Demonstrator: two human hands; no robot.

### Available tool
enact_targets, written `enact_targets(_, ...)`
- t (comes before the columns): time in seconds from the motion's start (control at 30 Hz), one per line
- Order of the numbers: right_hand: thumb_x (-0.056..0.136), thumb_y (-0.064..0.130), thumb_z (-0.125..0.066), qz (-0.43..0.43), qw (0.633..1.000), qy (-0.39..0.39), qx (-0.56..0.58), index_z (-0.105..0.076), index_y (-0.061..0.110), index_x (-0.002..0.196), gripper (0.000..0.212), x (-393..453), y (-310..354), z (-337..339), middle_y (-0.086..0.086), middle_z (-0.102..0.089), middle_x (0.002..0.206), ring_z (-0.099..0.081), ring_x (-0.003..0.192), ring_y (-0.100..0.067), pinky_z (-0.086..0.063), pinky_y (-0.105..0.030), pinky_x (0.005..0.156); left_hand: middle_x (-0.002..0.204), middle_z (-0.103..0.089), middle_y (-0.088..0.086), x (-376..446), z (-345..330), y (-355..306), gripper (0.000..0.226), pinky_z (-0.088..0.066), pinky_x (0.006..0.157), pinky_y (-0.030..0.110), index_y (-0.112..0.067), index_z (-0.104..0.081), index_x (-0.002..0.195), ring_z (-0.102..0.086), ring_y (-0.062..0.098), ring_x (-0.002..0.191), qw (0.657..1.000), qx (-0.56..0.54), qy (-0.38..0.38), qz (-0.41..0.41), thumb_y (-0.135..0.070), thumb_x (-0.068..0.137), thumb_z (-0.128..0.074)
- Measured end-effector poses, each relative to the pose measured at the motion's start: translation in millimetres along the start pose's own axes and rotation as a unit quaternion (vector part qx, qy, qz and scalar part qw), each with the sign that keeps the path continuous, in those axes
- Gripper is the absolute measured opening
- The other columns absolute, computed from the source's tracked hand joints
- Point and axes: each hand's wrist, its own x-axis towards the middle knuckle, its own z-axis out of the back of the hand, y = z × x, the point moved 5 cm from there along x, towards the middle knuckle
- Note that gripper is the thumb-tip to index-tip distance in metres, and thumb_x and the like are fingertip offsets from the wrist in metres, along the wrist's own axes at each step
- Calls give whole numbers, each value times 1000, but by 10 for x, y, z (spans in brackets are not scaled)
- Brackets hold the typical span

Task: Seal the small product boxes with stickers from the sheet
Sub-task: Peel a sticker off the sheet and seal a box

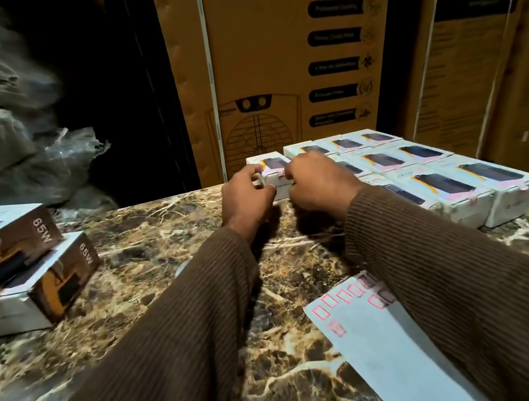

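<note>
A small white product box (272, 168) with a dark picture on top stands at the far edge of the marble counter. My left hand (245, 195) grips its near left end and my right hand (317, 181) grips its near right end, fingers curled over a pink sticker on the front flap. The white sticker sheet (394, 349) with pink-outlined stickers near its top lies at the near right, partly under my right sleeve. Several matching boxes (440, 179) stand in rows just right of my hands, some with pink stickers on their near ends.
The brown marble counter (160, 251) fills the foreground. Two stacked brown and white boxes (17, 267) marked 65W lie at the left edge. Tall cardboard cartons (279, 59) rise behind the counter, and plastic-wrapped bundles (1, 120) fill the back left.
</note>
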Motion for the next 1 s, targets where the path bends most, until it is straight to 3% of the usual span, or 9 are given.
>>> enact_targets(0.07,98,15,-54,5,1000,4,-29,-68,11,130,35,22,-19,-9,-14,-65,129,-58,123,-32,-50,-42,100,138,-68,4,19,-44,-4,58,-56,94,29,-17,-60,147,-67,12,103,1000,-7,18,1,-10,92,-77)
enact_targets(0.23,99,21,-54,20,994,19,-105,-64,19,133,36,98,-54,-36,-9,-64,131,-49,134,-28,-30,-50,115,141,-67,5,48,-89,-24,63,-49,87,23,-16,-54,152,-65,9,103,999,-5,40,-3,-10,94,-76)
enact_targets(0.43,103,25,-49,14,991,50,-121,-60,21,139,38,122,-80,-122,-6,-59,145,-35,149,-28,-14,-61,124,145,-64,7,78,-130,-48,65,-46,92,22,-15,-51,155,-61,9,106,998,4,53,-13,-12,94,-75)
enact_targets(0.57,104,26,-50,10,993,56,-106,-59,22,141,38,122,-91,-124,-6,-57,148,-34,150,-27,-12,-61,125,149,-60,8,66,-128,-41,66,-49,88,25,-15,-45,155,-60,12,107,998,-3,68,-2,-8,95,-72)
enact_targets(0.7,102,20,-50,13,994,20,-104,-67,17,125,28,110,-85,-61,-8,-64,134,-46,139,-27,-24,-57,123,143,-62,9,57,-105,-14,59,-48,67,11,-12,-48,149,-60,12,106,998,2,64,3,-1,95,-70)
enact_targets(0.8,101,19,-50,18,994,31,-106,-68,16,119,25,111,-80,-101,-10,-62,139,-38,148,-28,-19,-58,126,131,-65,4,57,-88,-35,51,-46,58,7,-13,-55,140,-61,10,102,999,13,50,-8,-2,93,-72)
enact_targets(1.0,103,20,-49,13,992,63,-110,-66,15,126,29,110,-97,-155,-9,-57,147,-28,155,-28,-13,-62,127,138,-65,6,35,-125,-56,55,-45,66,7,-13,-55,144,-63,11,103,997,0,72,-19,-2,93,-74)
